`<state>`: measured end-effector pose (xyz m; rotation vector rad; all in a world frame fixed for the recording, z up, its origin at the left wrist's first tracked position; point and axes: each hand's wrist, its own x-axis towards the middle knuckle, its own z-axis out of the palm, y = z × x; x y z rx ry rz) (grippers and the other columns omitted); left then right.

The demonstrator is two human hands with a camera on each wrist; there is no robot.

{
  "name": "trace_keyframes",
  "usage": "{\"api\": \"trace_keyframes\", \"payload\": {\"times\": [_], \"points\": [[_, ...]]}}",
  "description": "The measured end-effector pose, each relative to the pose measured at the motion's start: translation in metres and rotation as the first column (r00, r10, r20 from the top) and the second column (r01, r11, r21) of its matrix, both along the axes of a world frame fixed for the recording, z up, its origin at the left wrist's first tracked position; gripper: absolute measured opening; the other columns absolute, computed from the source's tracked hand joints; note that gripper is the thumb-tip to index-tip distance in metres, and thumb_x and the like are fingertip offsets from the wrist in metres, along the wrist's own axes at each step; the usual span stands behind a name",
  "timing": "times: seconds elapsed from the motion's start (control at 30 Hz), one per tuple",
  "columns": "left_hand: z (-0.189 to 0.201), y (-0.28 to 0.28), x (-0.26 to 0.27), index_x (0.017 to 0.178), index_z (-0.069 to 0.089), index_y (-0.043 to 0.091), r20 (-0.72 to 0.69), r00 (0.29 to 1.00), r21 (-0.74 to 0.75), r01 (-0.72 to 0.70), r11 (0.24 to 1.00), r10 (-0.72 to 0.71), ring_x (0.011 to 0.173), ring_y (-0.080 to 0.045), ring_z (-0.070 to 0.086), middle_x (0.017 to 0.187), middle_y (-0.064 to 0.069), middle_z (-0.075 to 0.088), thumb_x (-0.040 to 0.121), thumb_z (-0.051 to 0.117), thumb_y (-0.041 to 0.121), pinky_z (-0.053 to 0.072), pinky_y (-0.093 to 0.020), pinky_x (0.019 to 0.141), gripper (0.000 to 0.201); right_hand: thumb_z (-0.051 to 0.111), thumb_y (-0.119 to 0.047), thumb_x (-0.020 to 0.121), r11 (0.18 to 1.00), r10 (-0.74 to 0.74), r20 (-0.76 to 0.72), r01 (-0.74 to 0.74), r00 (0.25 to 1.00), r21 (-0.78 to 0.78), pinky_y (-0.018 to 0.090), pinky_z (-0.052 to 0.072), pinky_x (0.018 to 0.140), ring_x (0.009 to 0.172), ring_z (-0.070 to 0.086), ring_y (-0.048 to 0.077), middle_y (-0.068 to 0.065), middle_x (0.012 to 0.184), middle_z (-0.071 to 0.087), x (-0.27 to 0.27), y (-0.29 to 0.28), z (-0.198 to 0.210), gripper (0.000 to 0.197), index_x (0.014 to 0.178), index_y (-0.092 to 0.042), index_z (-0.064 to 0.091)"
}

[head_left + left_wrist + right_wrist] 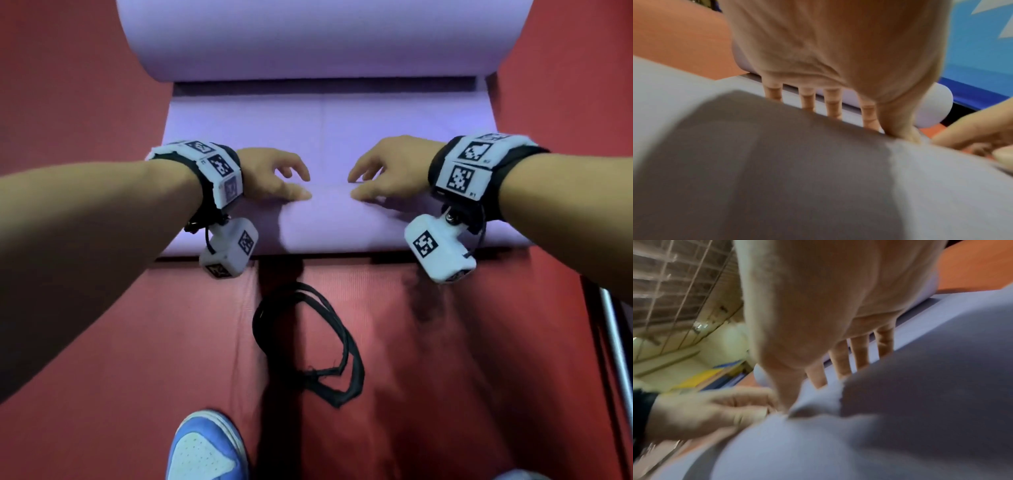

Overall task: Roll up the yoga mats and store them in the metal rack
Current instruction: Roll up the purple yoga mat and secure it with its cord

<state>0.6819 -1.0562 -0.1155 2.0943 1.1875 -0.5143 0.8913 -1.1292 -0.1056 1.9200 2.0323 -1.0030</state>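
Note:
A purple yoga mat [325,116] lies lengthwise on the red floor mat [85,85]. Its far end is a thick roll [322,37]. Its near end is curled into a lower roll [329,229], and both hands rest on top of that. My left hand [305,186] and right hand [353,186] sit close together at the middle, thumbs pointing at each other. In the left wrist view the fingers [807,100] reach straight over the crest; the right wrist view shows the right fingers [859,352] doing the same. Neither hand closes round the mat.
A black strap loop [308,342] lies on the red mat just behind the near roll. My blue and white shoe [205,448] stands at the bottom edge. A metal bar [616,335] runs along the right side. A wire metal rack [674,288] shows in the right wrist view.

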Motion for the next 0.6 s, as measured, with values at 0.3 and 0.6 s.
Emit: {"api": "trace_keyframes", "payload": {"times": [0.3, 0.6], "points": [[-0.011, -0.021, 0.014, 0.132, 0.046, 0.028, -0.051, 0.997, 0.41, 0.079, 0.909, -0.063, 0.115, -0.031, 0.054, 0.127, -0.006, 0.057, 0.083, 0.04, 0.077, 0.042, -0.048, 0.097, 0.07, 0.081, -0.069, 0.05, 0.986, 0.116, 0.265, -0.144, 0.957, 0.087, 0.041, 0.048, 0.084, 0.107, 0.059, 0.031, 0.006, 0.122, 0.058, -0.014, -0.007, -0.024, 0.111, 0.137, -0.018, 0.034], [-0.017, -0.028, 0.021, 0.13, 0.032, 0.03, -0.242, 0.937, 0.313, 0.322, 0.893, -0.253, 0.105, -0.03, 0.058, 0.117, -0.002, 0.056, 0.046, 0.085, 0.059, 0.048, -0.043, 0.085, 0.103, 0.082, -0.065, 0.048, 1.0, 0.024, 0.204, -0.022, 0.979, -0.012, 0.035, 0.047, 0.08, 0.089, 0.054, 0.025, -0.001, 0.11, 0.061, -0.01, 0.006, -0.02, 0.101, 0.13, -0.026, 0.039]]}}
